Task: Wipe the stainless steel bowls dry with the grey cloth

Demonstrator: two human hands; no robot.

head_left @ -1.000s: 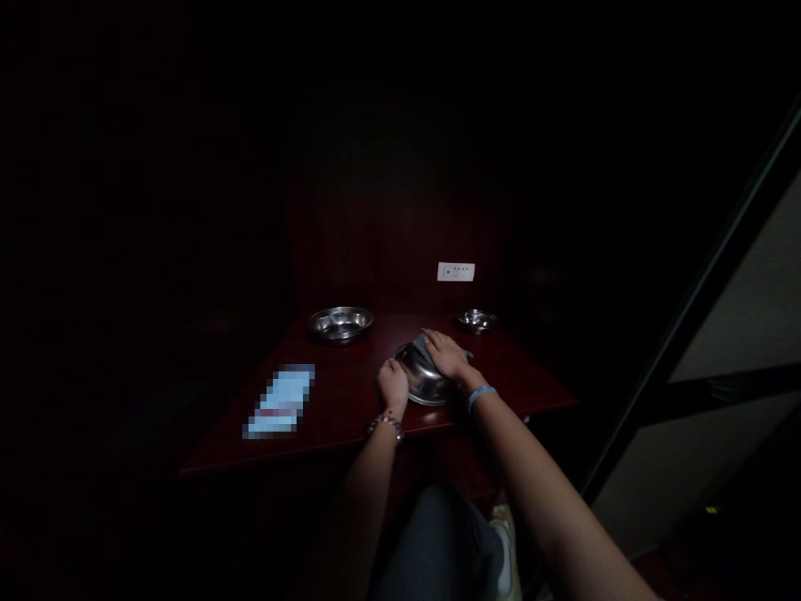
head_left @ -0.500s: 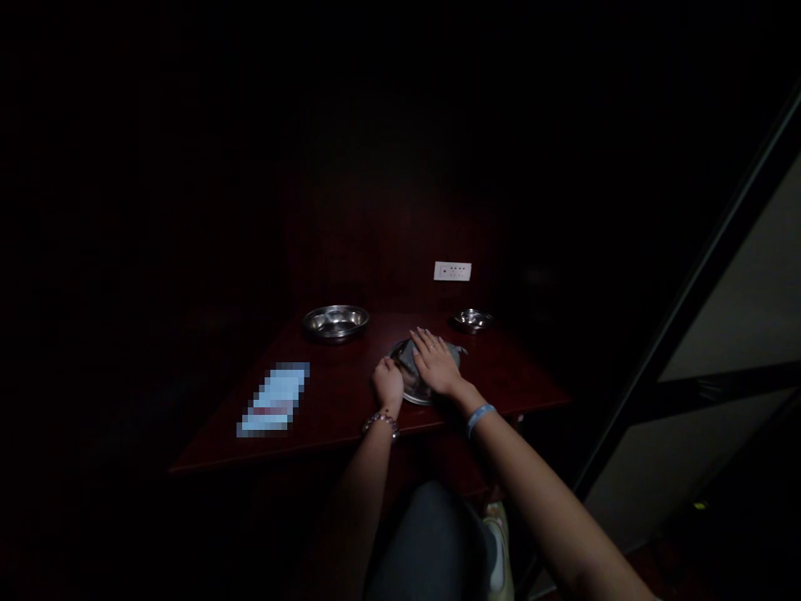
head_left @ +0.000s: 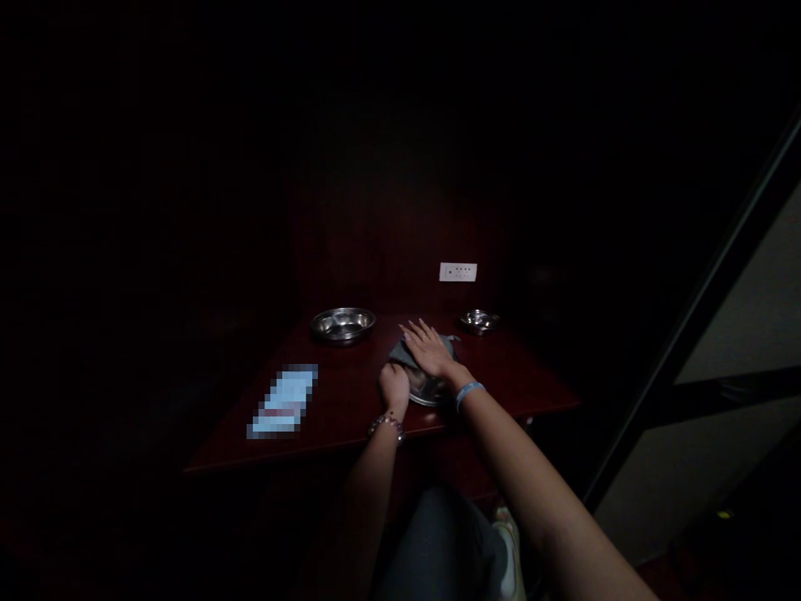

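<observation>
Slid toward the far-left rim since before: right hand (head_left: pixel 430 352), fingers spread flat on grey cloth (head_left: pixel 398 352), steel dish (head_left: pixel 426 391) underneath. Left hand (head_left: pixel 394 388) curled on the near-left rim. Card (head_left: pixel 283 402) farther left, unreadable.

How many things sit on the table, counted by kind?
Steel dishes: 3 (far-left dish, small far-right dish, near dish)
Grey cloth: 1
Pale blue card: 1
Total: 5

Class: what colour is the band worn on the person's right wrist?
Light blue: the thin light-blue wristband shows best in the head view, the only view given.
</observation>
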